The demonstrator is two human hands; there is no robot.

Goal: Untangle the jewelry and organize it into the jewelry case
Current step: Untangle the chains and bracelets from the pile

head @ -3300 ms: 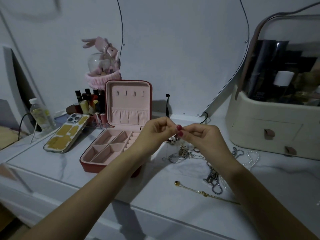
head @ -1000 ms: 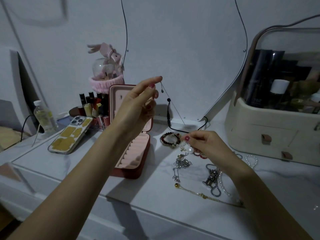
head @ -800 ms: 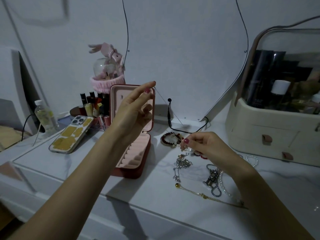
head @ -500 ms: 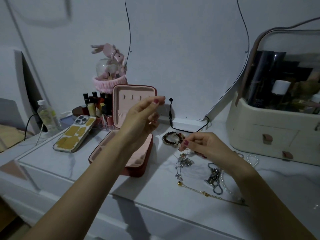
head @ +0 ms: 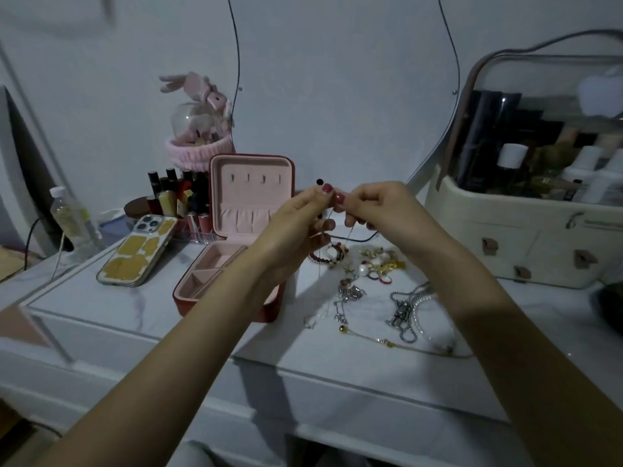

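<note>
White marbled desk [head: 337, 358] carries everything, and at its far left stands a clear plastic bottle [head: 69, 215], with a phone [head: 138, 250] in a yellow-patched case lying face down just to its right. Behind the phone is a cluster of lipsticks [head: 178, 193], and a pink plush bunny [head: 197, 109] sits on a glass dome above them. Next comes the jewelry case [head: 236, 237], red outside and pink inside, open with its lid upright and its divided tray towards the near side; the compartments that show hold nothing visible. The left hand [head: 293, 230] is raised in front of the case, thumb and forefinger pinched together on a very fine chain [head: 318, 281] that hangs down towards the desk. The right hand [head: 374, 210] meets it fingertip to fingertip, also pinching the same chain, its other fingers curled. Below and to the right of the hands lies the tangled jewelry [head: 371, 288]: a dark red beaded bracelet, small earrings and rings, silver chains, a strand of pearls and a thin gold chain nearest the front edge. At far right stands a cream cosmetics organiser [head: 526, 241] with a clear lid and small drawers, bottles inside.
</note>
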